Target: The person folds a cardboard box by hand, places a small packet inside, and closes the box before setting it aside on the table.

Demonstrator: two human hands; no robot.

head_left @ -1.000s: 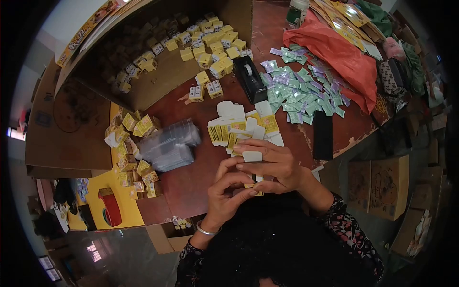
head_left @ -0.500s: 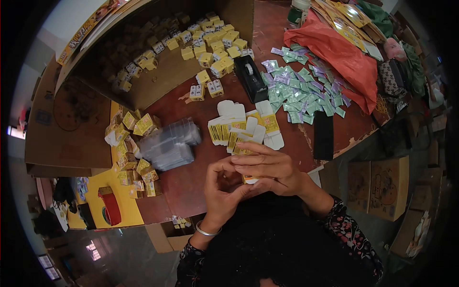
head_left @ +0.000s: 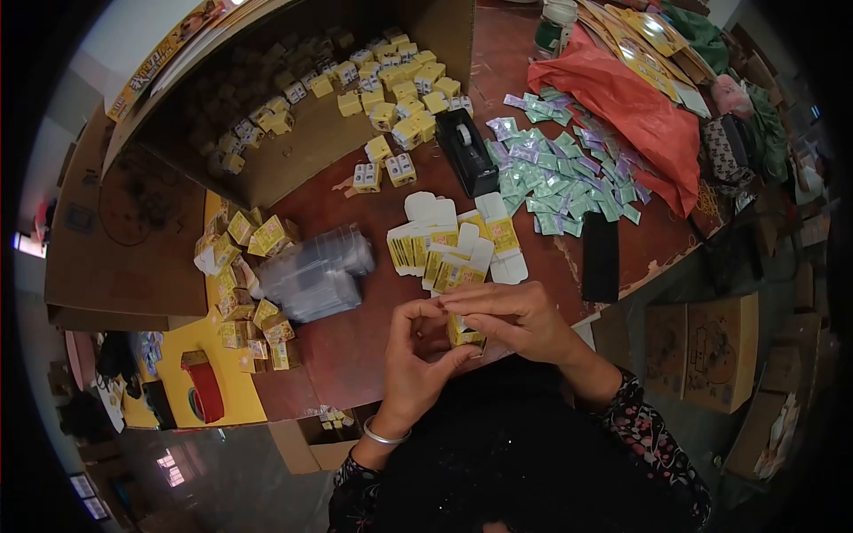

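Note:
Between my two hands, close to my body, is a small yellow carton [head_left: 464, 336], partly covered by the fingers. My left hand [head_left: 416, 360] curls its thumb and fingers around the carton's left side. My right hand [head_left: 520, 324] lies across the carton's top, its fingers together and its thumb against the near face. Just beyond the hands lie several flat, unfolded yellow-and-white cartons [head_left: 453, 253], overlapping. To their left is a stack of clear plastic packs [head_left: 315, 271]. A black tape dispenser [head_left: 466, 153] stands behind the flat cartons.
A large cardboard box [head_left: 293, 155] on its side holds many small yellow-and-white boxes. Folded yellow cartons [head_left: 258, 293] are heaped at left. Green and purple sachets [head_left: 569, 169] spread at right, beside a red plastic bag [head_left: 622, 98] and a black phone-like slab [head_left: 601, 258].
My right fingers have shifted lower over the carton's top and its thumb has moved up. More of the carton's yellow side now shows. My left hand stays around it.

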